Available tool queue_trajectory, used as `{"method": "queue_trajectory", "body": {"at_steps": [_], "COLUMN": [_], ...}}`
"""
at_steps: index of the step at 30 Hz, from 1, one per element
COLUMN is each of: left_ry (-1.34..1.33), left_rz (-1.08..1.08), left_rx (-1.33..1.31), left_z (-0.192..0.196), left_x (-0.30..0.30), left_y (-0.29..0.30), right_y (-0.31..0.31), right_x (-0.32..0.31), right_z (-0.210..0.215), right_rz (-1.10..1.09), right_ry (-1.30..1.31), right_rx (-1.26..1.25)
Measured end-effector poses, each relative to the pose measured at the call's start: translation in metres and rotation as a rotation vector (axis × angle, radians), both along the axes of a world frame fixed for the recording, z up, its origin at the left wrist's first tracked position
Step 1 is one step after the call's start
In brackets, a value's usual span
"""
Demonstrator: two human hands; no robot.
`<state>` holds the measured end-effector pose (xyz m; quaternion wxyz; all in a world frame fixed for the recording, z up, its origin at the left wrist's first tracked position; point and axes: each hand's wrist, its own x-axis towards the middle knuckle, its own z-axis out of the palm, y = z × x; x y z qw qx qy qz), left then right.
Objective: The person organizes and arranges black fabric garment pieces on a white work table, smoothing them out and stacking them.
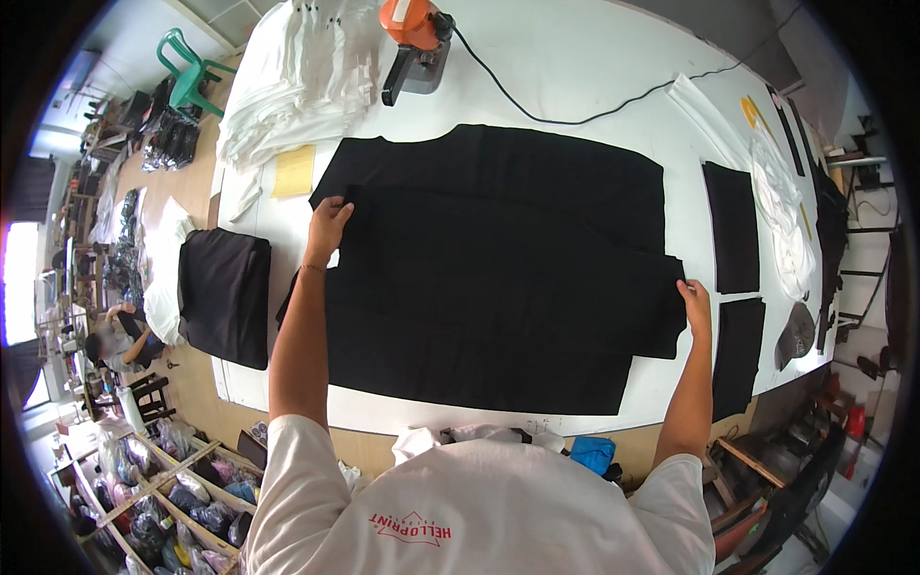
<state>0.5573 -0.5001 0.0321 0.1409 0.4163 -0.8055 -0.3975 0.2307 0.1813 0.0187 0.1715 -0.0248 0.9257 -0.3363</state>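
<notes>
Below the cutter, left hand and right hand pinch black cloth, likely soft, light, best held near corners; layers unclear.

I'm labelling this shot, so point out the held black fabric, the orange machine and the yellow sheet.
Held black fabric [508,270], head view: middle of its upper face.
Orange machine [410,26], head view: its orange housing.
Yellow sheet [294,172], head view: middle of its face.

A window glows left of a green chair on tan floor.
</notes>
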Motion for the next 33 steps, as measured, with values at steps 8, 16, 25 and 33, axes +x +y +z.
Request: {"method": "queue_trajectory", "body": {"at_steps": [8, 16, 25, 33], "left_ry": [-0.235, 0.211, 0.137, 0.615], "left_rz": [-0.017, -0.880, -0.797, -0.336], "left_rx": [-0.557, -0.297, -0.239, -0.539], "left_z": [0.000, 0.068, 0.110, 0.299], "left_x": [0.110, -0.030, -0.136, -0.145], "left_y": [0.105, 0.364, 0.507, 0.348], "right_y": [0.043, 0.032, -0.048, -0.218], "right_x": [0.090, 0.117, 0.138, 0.275], "right_z": [-0.013, -0.003, 0.128, 0.142], "right_rz": [-0.261, -0.581, -0.183, 0.246], "right_ry": [0.002, -0.218, -0.012, 0.014], "right_rx": [0.503, -0.288, -0.770, -0.901]}}
